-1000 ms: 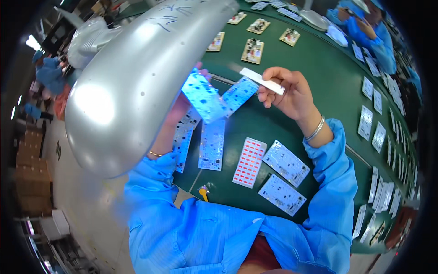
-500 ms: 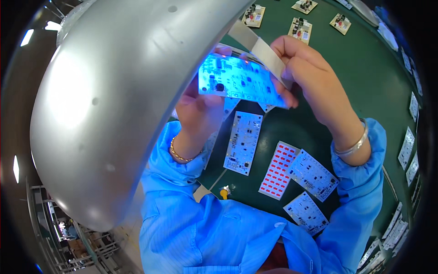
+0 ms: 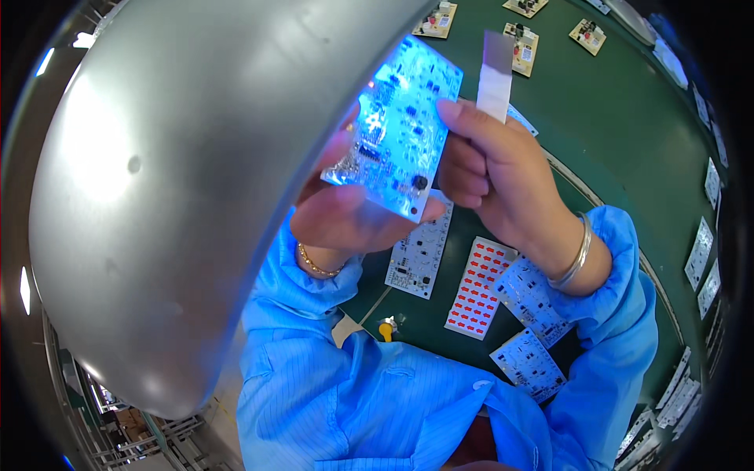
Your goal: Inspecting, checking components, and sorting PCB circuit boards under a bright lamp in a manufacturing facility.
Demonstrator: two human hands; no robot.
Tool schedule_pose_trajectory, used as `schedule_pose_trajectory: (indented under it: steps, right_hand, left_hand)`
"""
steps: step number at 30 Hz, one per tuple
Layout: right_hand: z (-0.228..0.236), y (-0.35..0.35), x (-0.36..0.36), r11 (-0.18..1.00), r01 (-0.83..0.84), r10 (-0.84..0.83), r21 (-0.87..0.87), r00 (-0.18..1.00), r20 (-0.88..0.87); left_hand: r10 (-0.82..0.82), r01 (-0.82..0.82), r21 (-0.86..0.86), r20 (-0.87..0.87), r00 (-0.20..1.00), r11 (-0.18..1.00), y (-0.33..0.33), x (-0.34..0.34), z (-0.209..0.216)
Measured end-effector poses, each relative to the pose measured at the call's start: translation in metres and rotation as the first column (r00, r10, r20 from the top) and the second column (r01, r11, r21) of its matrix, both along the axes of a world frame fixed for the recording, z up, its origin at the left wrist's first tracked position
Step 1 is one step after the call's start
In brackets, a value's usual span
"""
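The left hand [image 3: 353, 216] holds a circuit board [image 3: 397, 129] up under the lamp [image 3: 181, 173] — the right hand [image 3: 491, 173] pinches a white strip [image 3: 495, 78]. More boards [image 3: 420, 243] wait on the green table [image 3: 628, 141] — seemingly still unchecked.

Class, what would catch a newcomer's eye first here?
A big silver lamp hood fills the left side. Beside it, the left hand holds up a circuit board glowing blue, while the right hand pinches a pale strip. Below lies a sheet of red stickers on the green table.

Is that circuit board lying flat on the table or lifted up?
Lifted up. The circuit board is held off the green table by the left hand, glowing blue under the lamp.
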State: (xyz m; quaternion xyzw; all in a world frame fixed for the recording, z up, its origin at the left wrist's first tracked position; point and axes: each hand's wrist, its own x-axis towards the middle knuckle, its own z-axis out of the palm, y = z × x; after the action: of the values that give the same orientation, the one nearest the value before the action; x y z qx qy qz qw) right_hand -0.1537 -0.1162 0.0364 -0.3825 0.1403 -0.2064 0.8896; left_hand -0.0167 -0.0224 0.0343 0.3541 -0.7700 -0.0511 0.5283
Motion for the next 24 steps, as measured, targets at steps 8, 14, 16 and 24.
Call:
schedule_pose_trajectory:
  steps: [8, 14, 16, 24]
  right_hand:
    - [-0.009, -0.033, 0.003, 0.829, -0.004, 0.003, -0.559, 1.000, -0.003]
    - [-0.007, -0.030, 0.014, 0.336, 0.131, -0.279, -0.933, 0.960, 0.034]
    - [-0.006, -0.033, 0.014, 0.350, 0.292, -0.362, -0.890, 0.919, 0.159]
    - [0.023, -0.051, -0.005, 0.867, -0.106, 0.023, -0.488, 0.985, -0.173]
  left_hand:
    - [0.271, 0.492, 0.377, -0.922, 0.276, 0.785, -0.019, -0.024, -0.007]
    - [0.156, 0.698, 0.278, -0.959, 0.235, 0.660, -0.016, -0.006, -0.011]
    - [0.284, 0.637, 0.364, -0.931, 0.229, 0.680, -0.018, -0.008, -0.003]
    - [-0.111, 0.382, 0.010, -0.950, 0.293, 0.924, -0.027, -0.002, 0.013]
